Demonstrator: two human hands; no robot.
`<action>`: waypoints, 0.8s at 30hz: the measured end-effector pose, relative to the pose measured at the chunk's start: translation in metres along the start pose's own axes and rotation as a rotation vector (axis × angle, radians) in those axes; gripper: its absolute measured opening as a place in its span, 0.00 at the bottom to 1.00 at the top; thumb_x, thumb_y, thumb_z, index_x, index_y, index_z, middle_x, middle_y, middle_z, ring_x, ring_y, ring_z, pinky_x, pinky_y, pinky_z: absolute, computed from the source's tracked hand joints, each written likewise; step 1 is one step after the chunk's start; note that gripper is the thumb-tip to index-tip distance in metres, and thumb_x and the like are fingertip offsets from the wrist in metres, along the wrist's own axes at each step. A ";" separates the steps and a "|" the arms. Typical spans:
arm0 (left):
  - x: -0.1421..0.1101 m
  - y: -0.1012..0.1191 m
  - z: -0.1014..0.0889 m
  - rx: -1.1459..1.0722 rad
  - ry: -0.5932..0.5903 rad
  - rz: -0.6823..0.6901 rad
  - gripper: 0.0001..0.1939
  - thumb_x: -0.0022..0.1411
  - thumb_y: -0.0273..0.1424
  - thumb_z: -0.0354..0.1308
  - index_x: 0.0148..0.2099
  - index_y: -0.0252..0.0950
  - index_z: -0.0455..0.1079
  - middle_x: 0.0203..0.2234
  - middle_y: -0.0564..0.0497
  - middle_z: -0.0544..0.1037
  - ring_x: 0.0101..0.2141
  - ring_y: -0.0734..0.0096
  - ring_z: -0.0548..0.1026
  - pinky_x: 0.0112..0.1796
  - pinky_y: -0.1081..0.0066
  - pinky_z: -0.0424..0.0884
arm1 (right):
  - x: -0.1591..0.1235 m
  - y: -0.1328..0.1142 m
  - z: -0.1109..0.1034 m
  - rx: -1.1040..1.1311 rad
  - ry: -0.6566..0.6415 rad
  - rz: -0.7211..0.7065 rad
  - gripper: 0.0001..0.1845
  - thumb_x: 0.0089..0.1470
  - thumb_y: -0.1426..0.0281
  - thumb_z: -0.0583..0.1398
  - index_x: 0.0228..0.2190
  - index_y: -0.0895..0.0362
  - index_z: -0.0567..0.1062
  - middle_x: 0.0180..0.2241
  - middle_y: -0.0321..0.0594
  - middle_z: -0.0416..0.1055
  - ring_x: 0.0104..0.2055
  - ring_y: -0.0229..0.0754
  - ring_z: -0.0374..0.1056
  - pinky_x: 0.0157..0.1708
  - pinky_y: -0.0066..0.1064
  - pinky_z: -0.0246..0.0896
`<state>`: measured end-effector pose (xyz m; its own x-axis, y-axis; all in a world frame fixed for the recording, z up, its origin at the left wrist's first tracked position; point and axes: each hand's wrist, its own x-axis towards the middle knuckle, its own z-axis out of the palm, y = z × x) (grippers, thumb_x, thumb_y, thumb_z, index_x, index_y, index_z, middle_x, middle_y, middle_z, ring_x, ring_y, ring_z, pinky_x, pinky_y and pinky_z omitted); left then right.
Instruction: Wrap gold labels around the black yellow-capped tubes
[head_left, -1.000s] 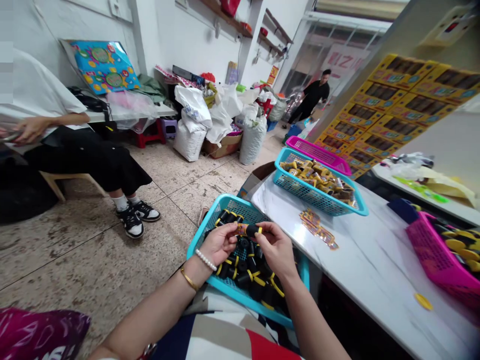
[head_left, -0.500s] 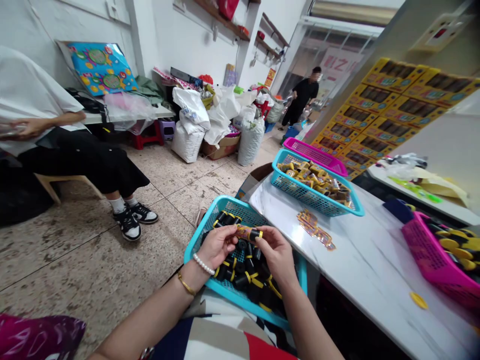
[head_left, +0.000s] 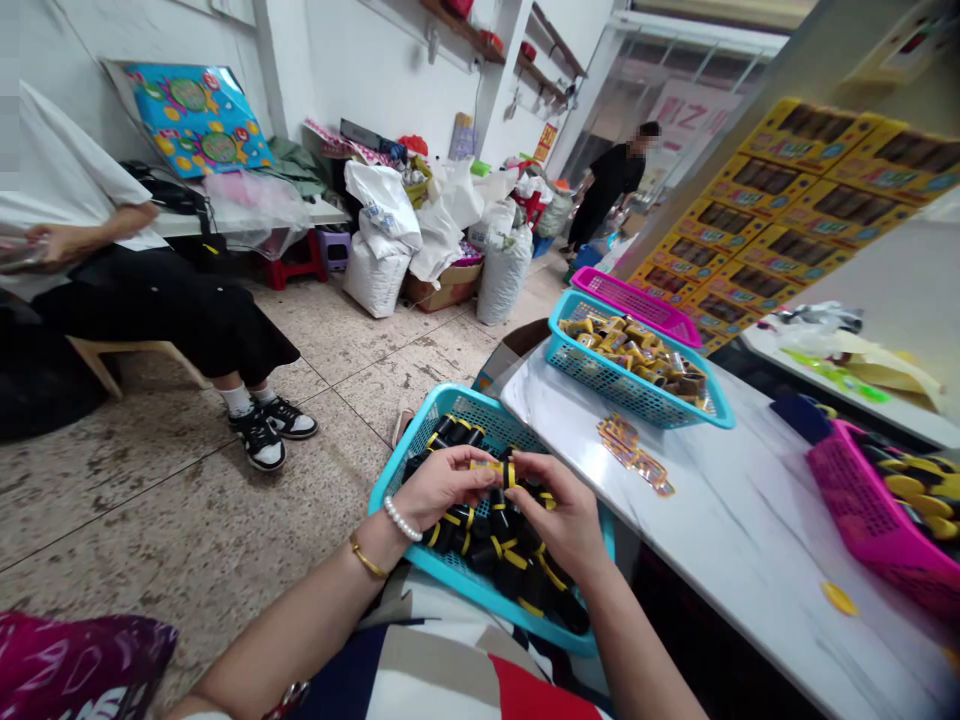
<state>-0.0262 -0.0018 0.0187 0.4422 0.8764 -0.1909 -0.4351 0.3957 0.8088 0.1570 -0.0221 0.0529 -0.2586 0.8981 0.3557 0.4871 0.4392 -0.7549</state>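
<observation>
My left hand (head_left: pixel 442 485) and my right hand (head_left: pixel 559 510) pinch the two ends of one small black cylinder with yellow bands (head_left: pixel 499 469). They hold it over a teal basket (head_left: pixel 450 410) that rests on my lap and holds several more such black and yellow cylinders (head_left: pixel 510 560). A pearl bracelet and a gold bangle circle my left wrist. On the white table (head_left: pixel 750 530) to the right lie loose orange labels (head_left: pixel 637 462).
A second teal basket (head_left: pixel 577 365) of wrapped pieces and a pink basket (head_left: pixel 637 305) stand further along the table. Another pink basket (head_left: pixel 862 510) is at right. Yellow boxes (head_left: pixel 787 220) are stacked behind. A seated person (head_left: pixel 112 270) is at left, another person (head_left: pixel 611 190) stands far off.
Both hands have lowered a little toward the basket with the cylinder. It has been turned, so less of its orange wrap shows.
</observation>
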 end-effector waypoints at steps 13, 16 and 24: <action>0.002 -0.001 -0.002 0.240 0.058 0.217 0.14 0.56 0.37 0.62 0.41 0.34 0.74 0.27 0.49 0.77 0.25 0.74 0.71 0.28 0.75 0.66 | -0.001 0.015 0.018 0.086 0.083 0.089 0.12 0.48 0.68 0.66 0.38 0.50 0.79 0.40 0.42 0.75 0.43 0.47 0.71 0.45 0.41 0.68; 0.000 -0.001 0.002 0.407 0.170 0.426 0.05 0.56 0.32 0.62 0.33 0.36 0.77 0.31 0.48 0.76 0.34 0.70 0.72 0.37 0.75 0.67 | 0.002 0.015 0.029 0.268 0.054 0.328 0.12 0.48 0.61 0.65 0.34 0.55 0.80 0.31 0.41 0.77 0.34 0.45 0.73 0.38 0.39 0.70; 0.004 -0.004 -0.004 0.257 0.125 0.291 0.26 0.56 0.36 0.63 0.56 0.38 0.68 0.33 0.49 0.76 0.25 0.77 0.70 0.26 0.78 0.66 | 0.004 0.011 0.024 0.384 0.126 0.374 0.13 0.47 0.62 0.67 0.35 0.55 0.75 0.33 0.39 0.77 0.36 0.44 0.73 0.40 0.37 0.70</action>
<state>-0.0256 0.0015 0.0124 0.2235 0.9746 0.0135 -0.3106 0.0581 0.9487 0.1418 -0.0143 0.0327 -0.0132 0.9974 0.0703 0.1816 0.0715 -0.9808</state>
